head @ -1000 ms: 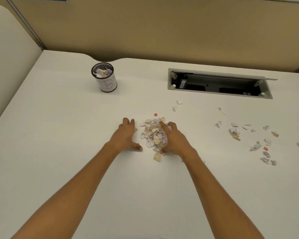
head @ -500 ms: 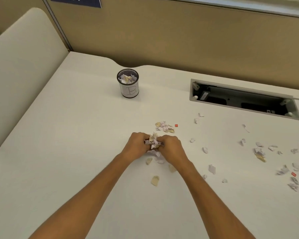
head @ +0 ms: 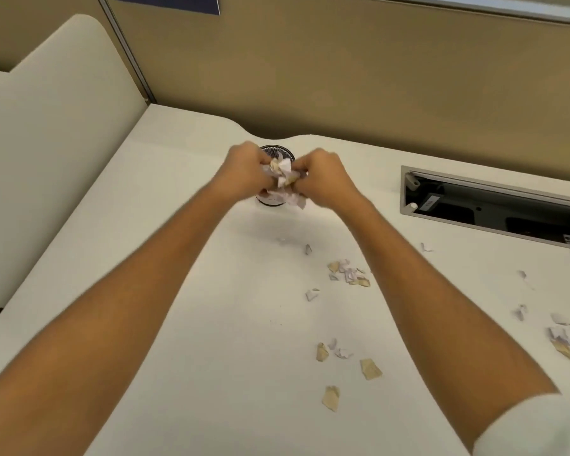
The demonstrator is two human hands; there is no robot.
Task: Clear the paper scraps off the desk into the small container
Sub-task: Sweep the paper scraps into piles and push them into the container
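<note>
We hold both hands together over the small container (head: 274,152) at the far side of the desk (head: 211,324). Our left hand (head: 246,174) and our right hand (head: 324,179) are each curled closed, pressed toward one another, and between them they pinch a bundle of paper scraps (head: 283,174), white and tan pieces bunched up and sticking out above and below the fingers. The container stands upright right behind and under the hands; only part of its dark mesh rim and a bit of its base show past them. A few pieces hang at the lower edge of the bundle, near the container's right side; we cannot tell whether they are falling or held.

Loose scraps (head: 348,274) lie on the desk nearer to us and to the right: a small cluster in the middle, tan pieces closer to the near edge, and more toward the far right. A recessed cable tray (head: 494,205) is set into the desk at the right, well apart from the container. A beige partition wall (head: 343,77) runs along the far edge.
</note>
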